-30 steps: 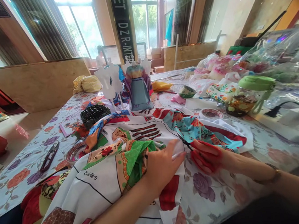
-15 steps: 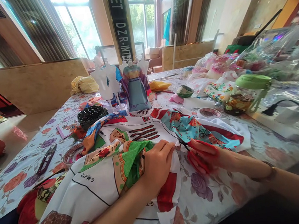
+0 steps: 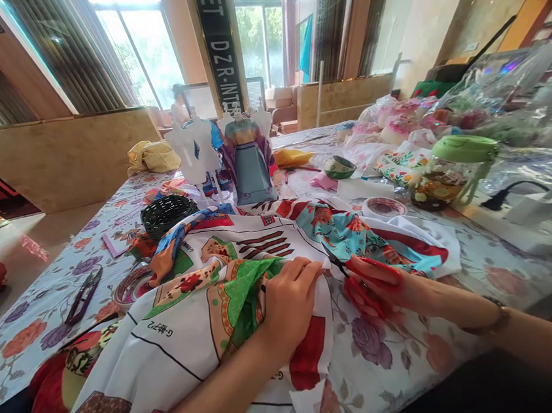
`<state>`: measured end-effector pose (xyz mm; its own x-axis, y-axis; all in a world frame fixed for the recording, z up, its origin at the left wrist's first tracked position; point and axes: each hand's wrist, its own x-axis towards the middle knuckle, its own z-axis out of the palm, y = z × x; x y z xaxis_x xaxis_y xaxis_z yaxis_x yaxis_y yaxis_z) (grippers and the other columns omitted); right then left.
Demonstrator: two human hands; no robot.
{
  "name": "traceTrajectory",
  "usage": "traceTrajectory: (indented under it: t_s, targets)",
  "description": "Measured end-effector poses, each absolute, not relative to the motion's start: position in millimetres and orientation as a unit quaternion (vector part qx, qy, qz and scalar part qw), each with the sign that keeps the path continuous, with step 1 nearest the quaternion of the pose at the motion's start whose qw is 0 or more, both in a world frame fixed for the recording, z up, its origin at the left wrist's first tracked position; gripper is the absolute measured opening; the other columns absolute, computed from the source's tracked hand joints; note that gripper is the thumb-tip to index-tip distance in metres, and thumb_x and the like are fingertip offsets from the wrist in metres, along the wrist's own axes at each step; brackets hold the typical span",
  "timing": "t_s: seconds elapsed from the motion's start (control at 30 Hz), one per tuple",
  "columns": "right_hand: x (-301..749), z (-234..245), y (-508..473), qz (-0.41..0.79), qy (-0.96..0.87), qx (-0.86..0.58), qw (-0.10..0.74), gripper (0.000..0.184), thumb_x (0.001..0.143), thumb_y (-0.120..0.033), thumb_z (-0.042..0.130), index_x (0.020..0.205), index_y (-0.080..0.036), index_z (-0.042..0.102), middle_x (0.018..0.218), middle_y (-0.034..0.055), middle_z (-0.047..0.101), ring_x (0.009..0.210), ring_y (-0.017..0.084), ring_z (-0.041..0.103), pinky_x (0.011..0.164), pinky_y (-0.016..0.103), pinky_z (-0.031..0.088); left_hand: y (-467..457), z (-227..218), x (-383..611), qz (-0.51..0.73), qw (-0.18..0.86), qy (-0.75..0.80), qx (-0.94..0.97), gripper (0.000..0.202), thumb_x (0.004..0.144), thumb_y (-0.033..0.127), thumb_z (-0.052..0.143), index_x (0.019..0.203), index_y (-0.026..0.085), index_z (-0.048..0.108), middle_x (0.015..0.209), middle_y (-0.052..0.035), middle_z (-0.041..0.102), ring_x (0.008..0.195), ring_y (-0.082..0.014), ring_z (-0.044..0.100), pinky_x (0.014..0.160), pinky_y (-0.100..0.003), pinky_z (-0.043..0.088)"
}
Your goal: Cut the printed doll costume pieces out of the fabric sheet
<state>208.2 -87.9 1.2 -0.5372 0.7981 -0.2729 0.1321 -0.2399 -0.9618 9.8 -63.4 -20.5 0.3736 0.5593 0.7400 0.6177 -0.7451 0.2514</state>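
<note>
"Checking the left hand (image 3: 290,297) first. Set wide or narrow?"

"Set narrow, with thumb and fingertips pinching the right-hand edge of the printed white fabric (image 3: 186,341)."

"And with the right hand (image 3: 405,288)?"

"Curled through the handle loops of the red-handled scissors (image 3: 358,267). Dark blades pointing up and left at the fabric edge, just beside the left fingertips. Cannot tell the blade gap."

"Where to locate the printed white fabric?"

"Spread in folds across the near-centre of the floral tablecloth (image 3: 387,372), running under the left forearm. Note also green patterned cloth (image 3: 246,295) bunched beside the left hand, and light-blue floral cloth (image 3: 342,229) just beyond the scissors."

"To the left, note what?"

"Note thread snips (image 3: 84,295) lying near a tape roll (image 3: 120,290), with a black woven basket (image 3: 168,216) farther back."

"Beyond, and to the right?"

"Note a miniature blue-and-purple gown (image 3: 251,166) standing upright past the fabric, beside white dress forms (image 3: 186,153). Farther right, note a green-lidded jar (image 3: 438,183)."
</note>
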Motion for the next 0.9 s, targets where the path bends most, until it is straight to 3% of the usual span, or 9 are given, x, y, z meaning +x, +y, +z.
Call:
traceTrajectory:
  t_s: [0.27, 0.47, 0.77, 0.9]
  targets:
    - [210.0, 7.6, -92.1, 0.685, -0.556, -0.414, 0.222, 0.064, 0.093, -0.067, 0.025, 0.06, -0.016, 0.048, 0.055, 0.001, 0.05, 0.041, 0.007, 0.042, 0.038, 0.023, 0.026, -64.8, -20.4, 6.8, -0.42, 0.058, -0.346, -0.837, 0.023, 0.095, 0.016, 0.049, 0.106, 0.024, 0.067, 0.081, 0.002, 0.068, 0.073, -0.0096, 0.063, 0.058, -0.023, 0.041]
    - [213.5, 3.1, -92.3, 0.668, -0.575, -0.418, 0.222, 0.064, 0.096, -0.062, 0.02, 0.06, -0.017, 0.048, 0.055, 0.0013, 0.051, 0.04, 0.007, 0.04, 0.04, 0.026, 0.025, -64.9, -19.3, 7.1, -0.42, 0.063, -0.342, -0.838, 0.022, 0.095, 0.019, 0.049, 0.106, 0.024, 0.068, 0.077, 0.0023, 0.066, 0.07, -0.0094, 0.061, 0.057, -0.023, 0.039]
    - [211.4, 0.5, -92.1, 0.658, -0.566, -0.434, 0.241, 0.067, 0.091, -0.069, 0.021, 0.054, -0.019, 0.043, 0.048, -0.0004, 0.042, 0.042, 0.008, 0.035, 0.04, 0.026, 0.025, -65.5, -20.6, 7.1, -0.424, 0.053, -0.346, -0.835, 0.021, 0.094, 0.021, 0.052, 0.106, 0.024, 0.069, 0.079, 0.0023, 0.067, 0.071, -0.0094, 0.062, 0.057, -0.024, 0.039]
    - [210.5, 2.4, -94.1, 0.604, -0.626, -0.429, 0.242, 0.066, 0.089, -0.072, 0.02, 0.056, -0.02, 0.044, 0.05, 0.0011, 0.044, 0.044, 0.01, 0.041, 0.042, 0.028, 0.032, -64.8, -21.9, 7.4, -0.423, 0.05, -0.348, -0.835, 0.022, 0.095, 0.021, 0.05, 0.106, 0.026, 0.069, 0.079, 0.002, 0.068, 0.071, -0.0094, 0.062, 0.059, -0.024, 0.039]
